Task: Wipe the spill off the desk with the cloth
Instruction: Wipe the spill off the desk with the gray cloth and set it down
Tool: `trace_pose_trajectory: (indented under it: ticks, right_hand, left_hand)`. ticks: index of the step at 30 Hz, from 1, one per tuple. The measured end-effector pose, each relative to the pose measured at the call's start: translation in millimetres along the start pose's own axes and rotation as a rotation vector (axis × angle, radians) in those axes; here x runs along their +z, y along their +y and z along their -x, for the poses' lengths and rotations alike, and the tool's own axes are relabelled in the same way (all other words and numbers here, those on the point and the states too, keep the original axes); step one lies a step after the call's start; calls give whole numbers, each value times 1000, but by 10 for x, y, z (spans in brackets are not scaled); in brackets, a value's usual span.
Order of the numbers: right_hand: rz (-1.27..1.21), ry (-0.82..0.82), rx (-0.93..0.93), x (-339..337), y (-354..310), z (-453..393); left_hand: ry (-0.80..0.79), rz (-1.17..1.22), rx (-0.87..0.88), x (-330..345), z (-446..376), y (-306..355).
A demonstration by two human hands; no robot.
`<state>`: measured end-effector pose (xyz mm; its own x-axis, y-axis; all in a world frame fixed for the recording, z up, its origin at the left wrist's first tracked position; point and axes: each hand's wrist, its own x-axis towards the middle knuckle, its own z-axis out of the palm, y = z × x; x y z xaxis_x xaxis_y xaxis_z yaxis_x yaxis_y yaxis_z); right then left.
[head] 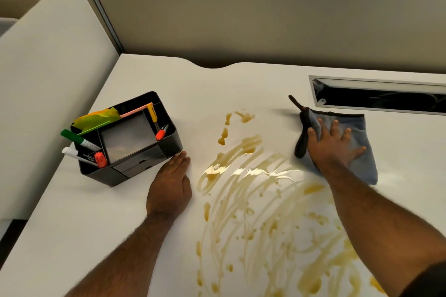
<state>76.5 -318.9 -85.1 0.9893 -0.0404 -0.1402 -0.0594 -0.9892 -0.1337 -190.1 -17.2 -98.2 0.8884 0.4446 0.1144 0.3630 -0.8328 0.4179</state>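
Showing a wipe judged barely half done: the blue cloth [357, 142] was pressed flat under the spread, open right hand [334, 144] at right of centre, beside the spill [260, 200]. Brown liquid was seen smeared in arcs across the white desk [96, 236] from centre to lower right, with pooled drops untouched. The left hand [172, 183], open, was rested flat by the black organiser [125, 137].

Left hand [172, 182] flat; right hand [334, 146] splayed
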Motion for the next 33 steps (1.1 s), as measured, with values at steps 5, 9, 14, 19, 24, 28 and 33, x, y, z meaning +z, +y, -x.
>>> trace_pose_trajectory:
  ticks: [5, 9, 14, 19, 24, 28, 33]
  right_hand:
    - [-101, -6, 238, -51, -81, -89]
    - [-109, 1, 216, -34, -157, -162]
    - [-59, 12, 14, -8, -340, -110]
    - [-24, -8, -159, 61, -695, -102]
    - [-4, -28, -263, 117, -963, -131]
    - [0, -44, -339, 102, -1159, -173]
    - [47, -63, -502, 110, -1498, -187]
  left_hand:
    - [28, -6, 32, -24, -16, 35]
    - [36, -25, 32, -21, -24, 48]
    - [47, -41, 6, -5, -21, 62]
    - [59, -46, 12, -15, -30, 65]
    - [71, -51, 12, 18, -22, 38]
    - [81, -52, 14, 23, -22, 42]
    - [85, -60, 20, 29, -22, 24]
